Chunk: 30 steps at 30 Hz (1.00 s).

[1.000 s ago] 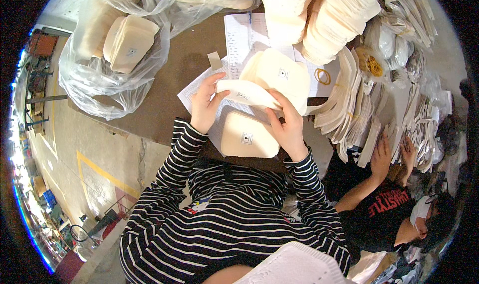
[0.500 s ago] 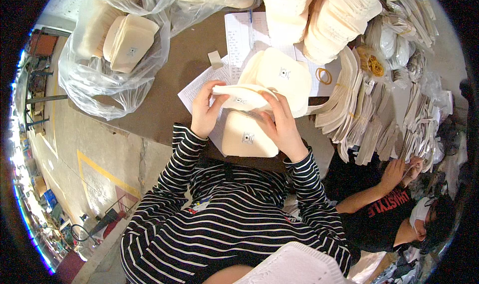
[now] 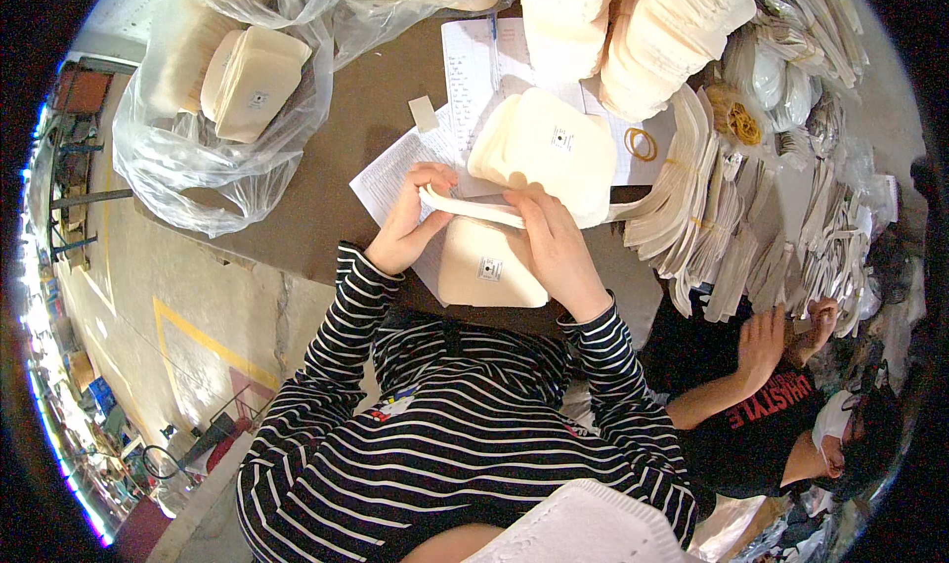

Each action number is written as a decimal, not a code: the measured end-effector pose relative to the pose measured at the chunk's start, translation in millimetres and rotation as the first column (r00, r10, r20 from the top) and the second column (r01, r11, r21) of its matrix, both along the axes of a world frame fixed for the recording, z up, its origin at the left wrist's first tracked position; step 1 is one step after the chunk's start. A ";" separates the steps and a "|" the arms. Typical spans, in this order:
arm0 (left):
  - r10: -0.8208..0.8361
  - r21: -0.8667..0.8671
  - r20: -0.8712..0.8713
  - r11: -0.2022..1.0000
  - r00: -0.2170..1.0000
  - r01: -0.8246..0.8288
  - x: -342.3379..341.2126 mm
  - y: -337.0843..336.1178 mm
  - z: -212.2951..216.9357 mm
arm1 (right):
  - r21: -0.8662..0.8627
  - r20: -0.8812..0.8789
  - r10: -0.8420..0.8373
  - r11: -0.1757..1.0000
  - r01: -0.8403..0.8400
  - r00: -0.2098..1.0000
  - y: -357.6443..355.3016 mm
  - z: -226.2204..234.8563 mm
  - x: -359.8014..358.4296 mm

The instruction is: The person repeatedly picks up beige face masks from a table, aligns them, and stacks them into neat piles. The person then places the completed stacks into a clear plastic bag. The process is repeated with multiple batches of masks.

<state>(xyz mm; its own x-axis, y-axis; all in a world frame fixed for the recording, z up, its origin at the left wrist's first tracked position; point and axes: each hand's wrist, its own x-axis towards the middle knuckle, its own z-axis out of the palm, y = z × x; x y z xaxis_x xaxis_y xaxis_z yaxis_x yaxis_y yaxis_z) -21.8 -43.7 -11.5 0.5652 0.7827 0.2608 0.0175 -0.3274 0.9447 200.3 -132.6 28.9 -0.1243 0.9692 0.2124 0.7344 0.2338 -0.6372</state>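
Observation:
My left hand (image 3: pixel 410 222) and my right hand (image 3: pixel 557 252) grip a thin stack of cream rounded fabric-like pads (image 3: pixel 474 209) by its two ends. Seen nearly edge-on, the stack bows slightly between them. Below it, close to my body, lies another cream pad (image 3: pixel 499 281) with a small printed label. Just beyond my hands sits a larger pile of the same pads (image 3: pixel 559 133), its top piece labelled too. Fingers hide the ends of the held stack.
Written sheets (image 3: pixel 470 64) lie under the pads, near a small pale card (image 3: pixel 423 114) and rubber bands (image 3: pixel 641 146). At left is a clear plastic bag (image 3: pixel 252 182) of pads. Bundled strips (image 3: pixel 682 187) line the right, where a co-worker's hand (image 3: pixel 759 350) shows.
The held stack has tipped from showing its labelled face to nearly edge-on, and sits slightly lower. My right fingers have shifted left along it. The co-worker's hands have moved apart.

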 end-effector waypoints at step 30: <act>0.288 0.266 -0.460 0.947 0.840 -0.179 -2.1 -67.0 40.3 | -0.201 -0.068 -0.092 0.977 0.077 0.993 -69.0 21.0 4.7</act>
<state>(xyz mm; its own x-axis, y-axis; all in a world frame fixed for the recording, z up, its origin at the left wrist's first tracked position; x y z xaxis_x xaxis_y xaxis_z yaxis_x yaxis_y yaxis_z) -23.9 -110.7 28.8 0.4681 0.8673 0.1693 0.5571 -0.4383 0.7054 205.0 -201.6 49.8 -0.0309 0.9993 0.0211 0.6933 0.0367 -0.7197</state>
